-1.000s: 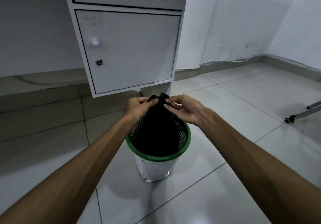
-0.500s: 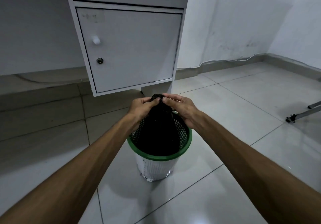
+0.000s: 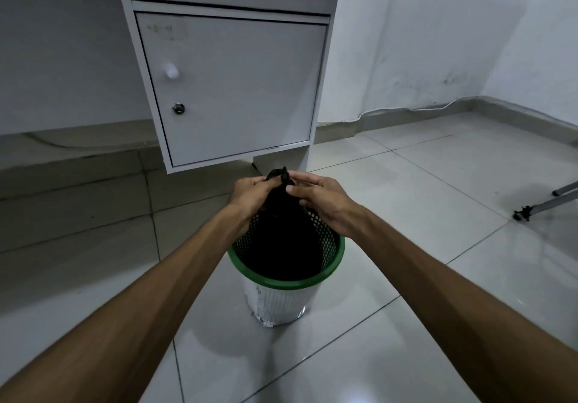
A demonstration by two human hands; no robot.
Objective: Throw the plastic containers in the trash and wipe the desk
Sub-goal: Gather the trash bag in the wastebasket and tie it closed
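Both hands, left [image 3: 250, 193] and right [image 3: 316, 196], pinch the black bag's [image 3: 281, 240] gathered neck above the green-rimmed bin [image 3: 331, 272]; a white cabinet [image 3: 231, 89] stands just behind.

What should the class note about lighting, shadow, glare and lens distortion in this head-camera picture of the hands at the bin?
Head view: dim, cool light; the black bag between the left hand and right hand is so dark that no folds show. The tiled floor carries soft glare and a shadow under the bin. Wide-angle distortion bends the cabinet edges and stretches both forearms.
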